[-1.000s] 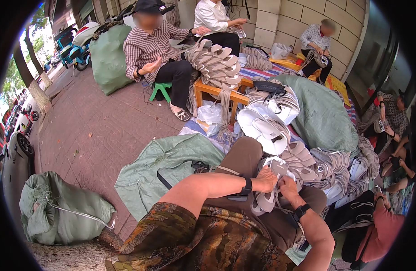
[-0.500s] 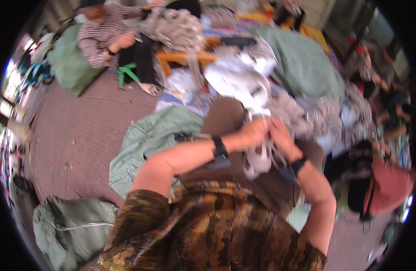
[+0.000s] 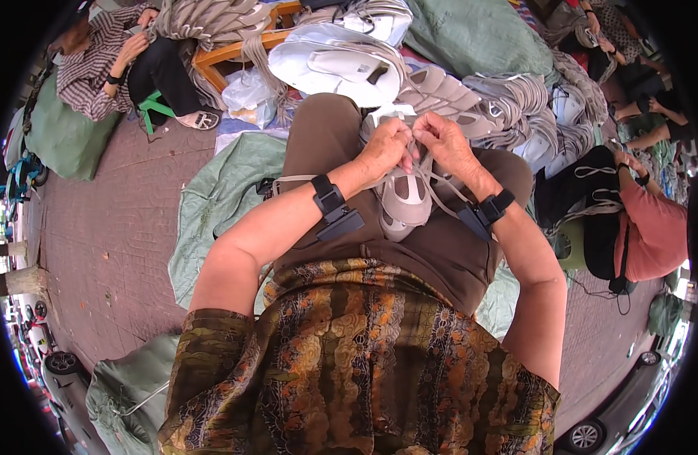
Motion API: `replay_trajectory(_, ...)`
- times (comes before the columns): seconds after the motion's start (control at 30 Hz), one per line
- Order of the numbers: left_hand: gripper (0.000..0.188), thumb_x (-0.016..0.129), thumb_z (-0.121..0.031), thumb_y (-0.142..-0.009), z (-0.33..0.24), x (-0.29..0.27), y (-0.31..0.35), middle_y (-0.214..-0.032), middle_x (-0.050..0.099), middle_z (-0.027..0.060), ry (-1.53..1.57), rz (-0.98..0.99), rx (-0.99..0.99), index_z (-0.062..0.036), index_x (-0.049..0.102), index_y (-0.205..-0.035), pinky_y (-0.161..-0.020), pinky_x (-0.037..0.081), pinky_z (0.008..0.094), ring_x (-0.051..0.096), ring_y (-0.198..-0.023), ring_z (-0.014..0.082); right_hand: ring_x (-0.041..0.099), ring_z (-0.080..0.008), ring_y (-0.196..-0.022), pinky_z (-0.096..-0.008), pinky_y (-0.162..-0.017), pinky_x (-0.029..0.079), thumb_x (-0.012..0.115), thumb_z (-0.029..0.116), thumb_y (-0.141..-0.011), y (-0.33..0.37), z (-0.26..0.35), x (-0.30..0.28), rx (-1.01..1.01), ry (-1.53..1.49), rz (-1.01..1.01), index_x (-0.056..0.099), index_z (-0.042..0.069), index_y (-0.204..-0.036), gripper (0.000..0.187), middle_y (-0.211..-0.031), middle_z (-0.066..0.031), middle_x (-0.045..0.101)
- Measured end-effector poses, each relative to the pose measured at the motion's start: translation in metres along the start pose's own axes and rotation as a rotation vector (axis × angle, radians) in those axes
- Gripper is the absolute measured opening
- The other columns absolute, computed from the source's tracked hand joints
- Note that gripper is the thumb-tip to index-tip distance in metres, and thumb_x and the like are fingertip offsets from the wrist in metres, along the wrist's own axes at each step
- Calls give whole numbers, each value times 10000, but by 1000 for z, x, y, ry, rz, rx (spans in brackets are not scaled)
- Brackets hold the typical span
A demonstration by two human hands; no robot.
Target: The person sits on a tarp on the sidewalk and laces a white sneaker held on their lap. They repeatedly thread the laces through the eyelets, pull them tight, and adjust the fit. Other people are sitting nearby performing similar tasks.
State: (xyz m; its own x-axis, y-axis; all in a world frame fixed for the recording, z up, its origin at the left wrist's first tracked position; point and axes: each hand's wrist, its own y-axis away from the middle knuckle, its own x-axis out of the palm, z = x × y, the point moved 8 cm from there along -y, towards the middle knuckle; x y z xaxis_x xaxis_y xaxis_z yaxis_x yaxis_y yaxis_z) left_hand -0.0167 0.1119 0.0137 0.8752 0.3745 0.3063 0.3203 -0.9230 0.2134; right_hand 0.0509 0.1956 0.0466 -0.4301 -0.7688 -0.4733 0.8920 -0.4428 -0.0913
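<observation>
A grey-beige sneaker (image 3: 404,208) rests between my thighs, its toe toward me. My left hand (image 3: 387,152) and my right hand (image 3: 446,148) meet over its lacing area, thumbs and fingertips pinched together. Between them runs the grey shoelace (image 3: 444,199); one strand loops out to the left past my wrist, another hangs down on the right. The fingers partly hide the eyelets and the upper part of the shoe. A white piece (image 3: 394,114) shows just beyond my fingertips; I cannot make out what it is.
Ahead lie stacked grey shoe uppers (image 3: 508,98) and a white bag (image 3: 337,64). A green sack (image 3: 478,34) stands behind. Seated at far left, a person in a striped shirt (image 3: 110,49) works beside a wooden frame (image 3: 212,64). Another person in pink (image 3: 652,235) sits at right.
The view has tilted and sharpened, so the scene sits higher in it. My hands stay together over the sneaker, and the blur has gone.
</observation>
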Motion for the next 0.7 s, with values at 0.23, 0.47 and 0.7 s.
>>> replay_trajectory(0.23,114,444,-69,-925,6,-2,-1,-726,567,129,13,70,-29,36,489,-923,-439,501,278,549,-492,144,534,-135,-784,-299,-726,440,575,133,-859,4,-16,7,116,-165,58,576,40,-864,94,-794,-20,580)
replay_trajectory(0.47,93,503,-50,-899,4,6,5,-691,576,96,-219,139,-74,40,524,-907,-439,493,261,552,-470,132,538,-113,-739,-275,-674,464,486,195,-916,-5,-38,6,312,-366,151,590,55,-972,182,-802,-13,568)
replay_trajectory(0.7,97,511,-91,-911,-24,24,28,-636,559,55,-351,225,30,4,520,-890,-407,477,259,525,-431,97,598,-176,-847,-283,-739,483,462,165,-900,-11,-9,39,1,27,347,591,38,-1028,221,-920,-97,637)
